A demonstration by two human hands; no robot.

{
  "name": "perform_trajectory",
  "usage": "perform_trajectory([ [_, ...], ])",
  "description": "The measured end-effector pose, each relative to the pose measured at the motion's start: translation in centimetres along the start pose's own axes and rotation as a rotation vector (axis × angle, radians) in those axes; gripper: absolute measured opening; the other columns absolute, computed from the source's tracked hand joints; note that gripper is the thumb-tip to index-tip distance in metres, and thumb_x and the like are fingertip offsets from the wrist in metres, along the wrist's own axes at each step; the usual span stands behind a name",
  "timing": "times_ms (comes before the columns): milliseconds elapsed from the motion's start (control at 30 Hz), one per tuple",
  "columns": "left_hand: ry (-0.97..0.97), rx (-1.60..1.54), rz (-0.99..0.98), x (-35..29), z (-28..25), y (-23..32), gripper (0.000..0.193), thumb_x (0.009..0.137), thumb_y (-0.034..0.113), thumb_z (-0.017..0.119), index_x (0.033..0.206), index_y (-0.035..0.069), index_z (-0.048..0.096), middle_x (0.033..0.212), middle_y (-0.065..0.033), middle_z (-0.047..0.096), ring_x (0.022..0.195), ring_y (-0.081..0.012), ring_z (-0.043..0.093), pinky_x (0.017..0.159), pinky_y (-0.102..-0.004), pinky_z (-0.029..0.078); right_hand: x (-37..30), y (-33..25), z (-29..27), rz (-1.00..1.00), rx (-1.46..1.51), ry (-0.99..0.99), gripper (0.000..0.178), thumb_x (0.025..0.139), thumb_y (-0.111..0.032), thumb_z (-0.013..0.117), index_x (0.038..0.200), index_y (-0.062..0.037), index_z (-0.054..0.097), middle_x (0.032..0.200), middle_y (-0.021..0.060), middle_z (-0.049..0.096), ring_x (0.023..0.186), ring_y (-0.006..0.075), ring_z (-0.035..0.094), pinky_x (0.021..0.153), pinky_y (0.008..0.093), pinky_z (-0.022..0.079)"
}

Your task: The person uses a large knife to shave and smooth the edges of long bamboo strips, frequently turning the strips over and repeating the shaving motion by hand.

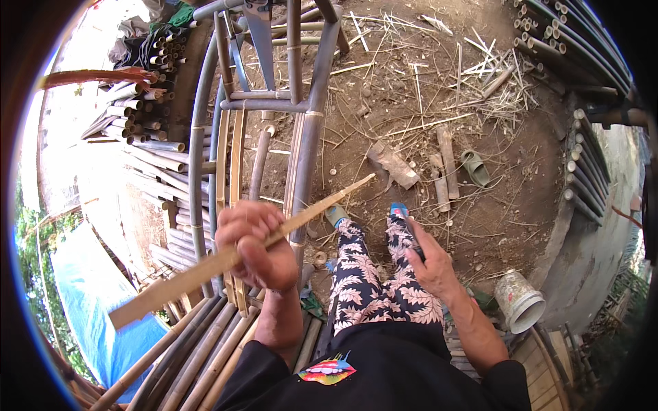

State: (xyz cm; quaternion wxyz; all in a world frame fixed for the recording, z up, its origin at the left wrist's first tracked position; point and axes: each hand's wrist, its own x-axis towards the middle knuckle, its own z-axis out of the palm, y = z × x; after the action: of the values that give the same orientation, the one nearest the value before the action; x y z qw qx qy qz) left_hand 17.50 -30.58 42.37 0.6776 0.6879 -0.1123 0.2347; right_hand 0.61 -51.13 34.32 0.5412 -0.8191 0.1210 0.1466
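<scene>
Left hand [252,255] grips tan wooden strip [185,280] (flat, rough-edged, tapering), center-left; right hand [433,266], center-right, clasps slim dark tool [414,238].

The long flat stick [185,277] left of the middle is light yellow-brown. The pants [353,274] at the bottom middle are black with pale pink leaves. Below, the black shirt [404,363] has rainbow lips [327,370]. At lower left, the big sheet [96,288] is bright blue.

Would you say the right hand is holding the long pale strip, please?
No, the left hand grips the strip, while the right hand holds a dark object.
</scene>
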Motion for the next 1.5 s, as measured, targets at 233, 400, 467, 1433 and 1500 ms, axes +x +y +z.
perform_trajectory([
  [233, -0.083, -0.198, 0.025, -0.7, 1.0, 0.5, 0.046, 0.102, 0.042, 0.036, 0.067, 0.015, 0.027, 0.066, 0.0015, 0.029, 0.054, -0.0084, 0.027, 0.045, -0.0197, 0.023, 3.6, -3.9, 4.6, -0.106, -0.094, -0.096, 0.031, 0.089, -0.019, 0.059, 0.111, 0.0032, 0.057, 0.088, 0.0201, 0.063, 0.078, 0.0357, 0.065, 0.069, 0.0406, 0.055],
  [400, -0.068, -0.206, 0.059, -1.2, 0.9, 1.4, 0.049, 0.102, 0.046, 0.035, 0.064, 0.016, 0.026, 0.066, 0.002, 0.029, 0.055, -0.0083, 0.027, 0.046, -0.0196, 0.021, 6.9, 3.7, 9.9, 0.008, -0.148, -0.043, 0.027, 0.091, -0.024, 0.059, 0.082, 0.0002, 0.052, 0.063, 0.0194, 0.06, 0.053, 0.0365, 0.061, 0.049, 0.0449, 0.051],
  [467, -0.045, -0.198, 0.032, -1.1, 0.4, 1.0, 0.049, 0.102, 0.047, 0.036, 0.064, 0.016, 0.026, 0.066, 0.0024, 0.029, 0.055, -0.0083, 0.027, 0.047, -0.0195, 0.022, 6.9, 2.0, 9.4, 0.176, -0.029, -0.17, 0.029, 0.092, -0.025, 0.058, 0.083, 0.0016, 0.051, 0.058, 0.0206, 0.058, 0.054, 0.0371, 0.062, 0.049, 0.0432, 0.05],
  [1433, -0.069, -0.327, -0.077, 0.9, 1.6, -0.5, 0.043, 0.073, 0.031, 0.06, 0.05, 0.017, 0.026, 0.056, 0.0031, 0.029, 0.052, -0.0092, 0.027, 0.047, -0.0222, 0.021, 9.4, 21.7, 10.4, 0.266, -0.383, 0.016, 0.024, 0.086, -0.023, 0.061, 0.092, -0.0025, 0.051, 0.081, 0.0198, 0.064, 0.071, 0.041, 0.064, 0.064, 0.0502, 0.053],
  [1500, -0.03, -0.328, -0.121, 0.8, 1.8, -0.7, 0.042, 0.072, 0.031, 0.064, 0.051, 0.016, 0.031, 0.056, 0.0031, 0.03, 0.052, -0.0089, 0.029, 0.047, -0.0222, 0.023, 10.1, 22.5, 10.1, 0.284, -0.362, 0.036, 0.024, 0.086, -0.023, 0.062, 0.09, -0.0023, 0.05, 0.082, 0.0204, 0.064, 0.07, 0.0416, 0.064, 0.062, 0.0499, 0.053],
])
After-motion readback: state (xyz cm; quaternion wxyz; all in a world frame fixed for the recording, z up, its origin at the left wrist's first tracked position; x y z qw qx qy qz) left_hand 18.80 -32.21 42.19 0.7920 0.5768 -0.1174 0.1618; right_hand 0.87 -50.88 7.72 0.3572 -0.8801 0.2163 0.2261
